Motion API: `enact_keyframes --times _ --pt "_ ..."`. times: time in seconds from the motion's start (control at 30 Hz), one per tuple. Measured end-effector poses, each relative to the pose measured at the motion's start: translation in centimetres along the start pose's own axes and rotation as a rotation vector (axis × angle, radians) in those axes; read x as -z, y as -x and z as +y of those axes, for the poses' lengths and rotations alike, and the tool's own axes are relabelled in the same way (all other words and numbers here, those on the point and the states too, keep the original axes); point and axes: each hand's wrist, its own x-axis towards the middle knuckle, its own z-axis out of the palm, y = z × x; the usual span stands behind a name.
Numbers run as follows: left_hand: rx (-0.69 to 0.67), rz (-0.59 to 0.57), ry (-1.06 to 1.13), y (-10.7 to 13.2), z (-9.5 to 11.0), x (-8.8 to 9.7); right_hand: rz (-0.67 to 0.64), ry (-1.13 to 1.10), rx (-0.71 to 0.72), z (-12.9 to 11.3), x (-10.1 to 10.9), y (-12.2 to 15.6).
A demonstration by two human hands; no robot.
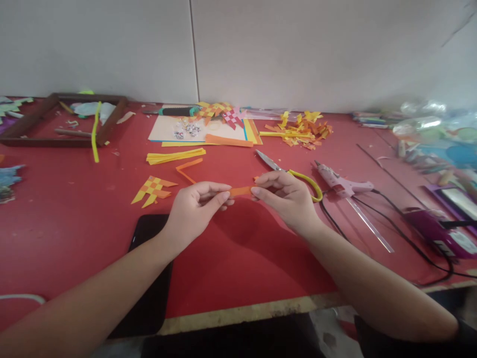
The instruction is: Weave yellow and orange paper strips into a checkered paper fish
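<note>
An orange paper strip (240, 191) is stretched between my two hands above the red table. My left hand (201, 201) pinches its left end between thumb and fingers. At the other end, my right hand (285, 196) pinches it the same way. Just beyond the left hand lie a folded orange strip (184, 171) and a bundle of yellow paper strips (175, 156). A woven orange and yellow paper fish (152, 190) rests to the left. Scissors with yellow handles (305, 181) lie right behind my right hand, which partly hides them.
A pink glue gun (341, 181) with a black cord lies at right. A dark phone or tablet (149, 278) sits under my left forearm. Farther back are paper sheets (160, 128), paper scraps (307, 130), a cutter (179, 111) and a brown frame (28, 117). A wall closes the back.
</note>
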Motion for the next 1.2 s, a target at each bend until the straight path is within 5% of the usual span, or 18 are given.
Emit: enact_keyframes --times 0.23,0.4,0.6,0.73,0.9,1.0,1.1,1.2 --pt "0.065 -0.025 -0.001 0.4 -0.2 -0.1 -0.070 0.007 0.019 -0.2 0.2 -0.1" --pt "0.097 -0.141 -0.098 0.3 -0.4 0.0 -0.073 0.081 0.119 0.2 0.2 0.1" --pt "0.122 -0.266 -0.206 0.4 -0.2 0.0 -0.186 0.135 0.070 0.1 0.2 0.5" --pt "0.097 -0.244 -0.293 0.4 0.1 0.0 -0.115 0.237 0.055 0.1 0.8 -0.1" --pt "-0.305 0.038 -0.776 -1.0 2.0 2.4 0.133 0.695 0.108 1.0 3.4 -1.8" --pt "-0.491 0.101 -1.249 -2.1 3.4 5.0 0.132 1.033 0.175 1.6 4.8 -2.6" --pt "-0.421 0.050 -1.555 -2.9 3.8 7.1 0.070 1.093 0.247 1.8 5.1 -2.9" --pt "-0.333 -0.045 -1.602 -3.8 3.5 8.0 -0.051 1.089 0.309 1.5 4.7 -2.7"
